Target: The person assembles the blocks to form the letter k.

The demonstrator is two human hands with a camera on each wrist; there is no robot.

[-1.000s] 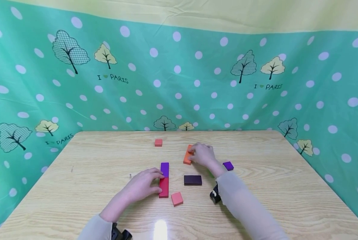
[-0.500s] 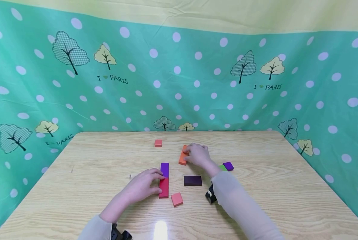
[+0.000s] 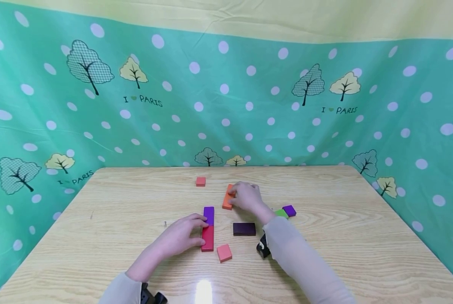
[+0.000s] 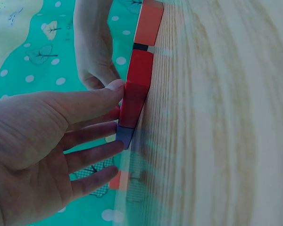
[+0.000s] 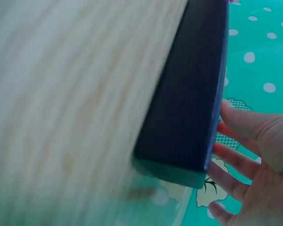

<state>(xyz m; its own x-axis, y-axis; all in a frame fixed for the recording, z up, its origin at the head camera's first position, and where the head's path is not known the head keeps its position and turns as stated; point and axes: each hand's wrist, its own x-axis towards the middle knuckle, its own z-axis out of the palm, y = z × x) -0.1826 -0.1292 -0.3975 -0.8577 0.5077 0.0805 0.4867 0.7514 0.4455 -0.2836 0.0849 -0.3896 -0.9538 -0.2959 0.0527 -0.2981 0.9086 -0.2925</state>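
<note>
My left hand [image 3: 183, 236] lies along the left side of a red block [image 3: 208, 238] and a purple block [image 3: 208, 215], which stand end to end in one line. In the left wrist view its thumb [image 4: 101, 99] touches the red block and the fingers stretch toward the purple one. Farther back, my right hand [image 3: 248, 197] touches the right side of an orange block [image 3: 227, 198] with thumb and fingertips. That block lies slightly slanted. In the right wrist view a dark block [image 5: 184, 94] hides the fingertips' contact.
A pink block [image 3: 224, 253] lies right of the red one, and another small pinkish-red block [image 3: 200, 181] sits at the back. The dark block lies between the arms. Beyond the right wrist are a partly covered green block [image 3: 281, 213] and a small purple block [image 3: 289, 210].
My right hand has moved left across the table, and the orange block has slid left with it. More of the green block shows now. The left hand has stayed in place.
</note>
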